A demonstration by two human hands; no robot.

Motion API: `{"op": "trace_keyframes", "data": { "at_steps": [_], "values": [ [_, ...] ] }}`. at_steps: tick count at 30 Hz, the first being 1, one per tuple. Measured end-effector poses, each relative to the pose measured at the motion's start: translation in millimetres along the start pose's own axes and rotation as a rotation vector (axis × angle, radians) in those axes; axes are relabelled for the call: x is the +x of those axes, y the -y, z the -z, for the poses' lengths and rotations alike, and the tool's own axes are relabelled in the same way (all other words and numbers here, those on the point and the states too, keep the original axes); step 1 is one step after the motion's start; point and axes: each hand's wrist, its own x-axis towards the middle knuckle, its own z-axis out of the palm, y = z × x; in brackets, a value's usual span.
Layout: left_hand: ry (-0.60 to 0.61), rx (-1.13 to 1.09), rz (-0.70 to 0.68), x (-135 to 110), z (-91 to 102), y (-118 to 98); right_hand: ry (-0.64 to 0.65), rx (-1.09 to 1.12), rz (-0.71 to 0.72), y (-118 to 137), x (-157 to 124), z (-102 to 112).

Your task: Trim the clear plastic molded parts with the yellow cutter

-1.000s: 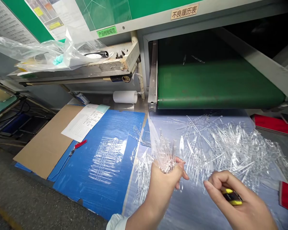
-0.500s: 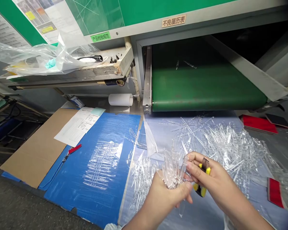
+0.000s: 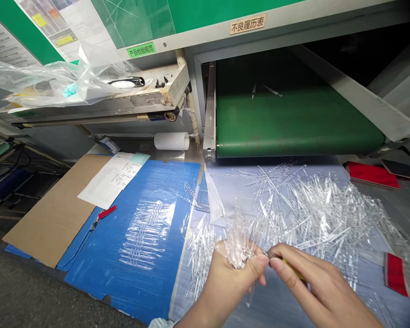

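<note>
**Left hand** point(image 3: 232, 278): curled nearly shut, palm up, gripping a bunch of thin clear pieces point(image 3: 241, 241). They stand upright and fan out above the fingers; whether they are plastic or glass cannot be told.

**Right hand** point(image 3: 314, 282): closed around a yellow-handled tool point(image 3: 294, 269), mostly hidden by the fingers, so its exact kind cannot be told. The hand sits just beside the bunch.

**Nearby:**
- A large loose pile of thin clear pieces point(image 3: 321, 214), directly beyond the hands, on a plastic sheet point(image 3: 234, 189).
- A blue board point(image 3: 133, 282) left of the sheet, with a bagged double row of clear pieces point(image 3: 143, 237) on it.
- A red-handled cutter point(image 3: 104, 215) at the board's edge.
- A printed paper form point(image 3: 112, 180) overlapping a cardboard sheet point(image 3: 51, 209).

**Further off:**
- A green conveyor belt point(image 3: 294, 123) straight ahead, carrying two clear pieces point(image 3: 271, 90).
- A white paper roll point(image 3: 171, 141) left of the belt.
- Two red pads point(image 3: 372, 175) point(image 3: 394, 273) to the right of the pile.
- A crumpled plastic bag point(image 3: 54, 84) on a shelf point(image 3: 89, 109), upper left.
</note>
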Motion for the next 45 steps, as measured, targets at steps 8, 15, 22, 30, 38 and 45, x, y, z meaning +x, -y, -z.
{"op": "trace_keyframes", "data": {
  "at_steps": [8, 15, 22, 30, 38, 45],
  "values": [
    [-0.016, 0.076, -0.001, 0, 0.7, -5, -0.055, 0.016, -0.040, 2, 0, -6],
    [0.016, 0.121, -0.105, -5, 1.4, -7, -0.002, 0.073, -0.006, 4, 5, 3],
    [-0.007, 0.149, -0.085, -5, 2.6, -10, -0.195, 0.017, 0.037, 5, 7, -5],
    [-0.011, 0.136, 0.049, -7, 1.7, 1, -0.658, 0.176, -0.341, -11, 9, 14],
    [0.045, 0.095, 0.139, 3, -1.4, 16, -0.030, 0.432, -0.236, -10, 9, -5],
    [0.015, 0.061, 0.148, 11, -4.0, 28, -0.187, 0.219, -0.344, -44, -13, 2]
  ]
}}
